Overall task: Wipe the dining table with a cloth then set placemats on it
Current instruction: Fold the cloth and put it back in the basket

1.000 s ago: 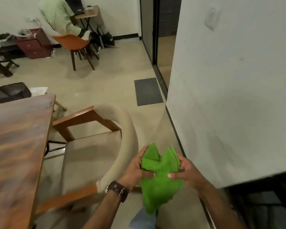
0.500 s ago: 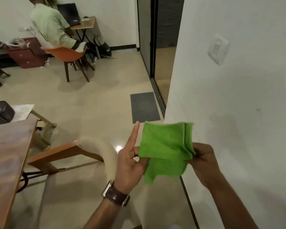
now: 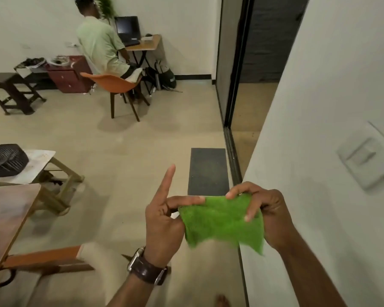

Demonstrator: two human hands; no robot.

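Head view, green cloth (image 3: 222,220) stretched between hands, left fingers (image 3: 186,200) apparently pinching its edge, right fingers (image 3: 252,209) gripping.

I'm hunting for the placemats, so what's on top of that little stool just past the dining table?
On the pale stool sits a dark woven basket. Its contents are hidden from this angle, and no placemats show there.

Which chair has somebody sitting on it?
The orange chair by the small desk at the far wall; a person in a light green shirt sits on it. The beige cushioned chair beside the dining table has nobody.
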